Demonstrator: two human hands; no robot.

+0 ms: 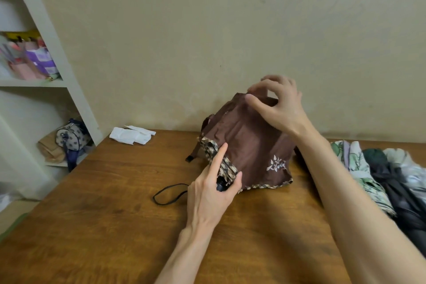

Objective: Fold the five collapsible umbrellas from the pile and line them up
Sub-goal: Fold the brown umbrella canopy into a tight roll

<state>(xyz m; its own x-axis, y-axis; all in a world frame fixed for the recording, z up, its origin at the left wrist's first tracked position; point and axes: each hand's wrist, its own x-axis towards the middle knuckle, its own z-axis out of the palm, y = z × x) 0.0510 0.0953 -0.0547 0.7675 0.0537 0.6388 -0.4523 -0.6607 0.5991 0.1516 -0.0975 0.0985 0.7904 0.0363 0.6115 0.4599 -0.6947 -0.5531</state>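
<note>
Brown umbrella (249, 143) sits mid-worktop (115, 226), close to the wall, canopy loose and bunched with a checked trim along the edge and a small white print on one panel. Left hand (212, 193) is wrapped around the dark handle at the near end, index finger stretched up along the trim. Right hand (276, 101) is up at the far end, fingers half spread and pinching the top of the fabric. A black wrist strap (169, 193) loops out on the wood just left of the left hand, and the closure tab (192, 157) hangs off the back.

Off to the right, partly behind the right forearm, there's the pile (387, 180): a green leafy one, a dark one, a pale one, all unfolded and overlapping. Folded white cloth (132, 136) lies at the back left corner. Shelves (34, 83) at left hold bags and clutter.
</note>
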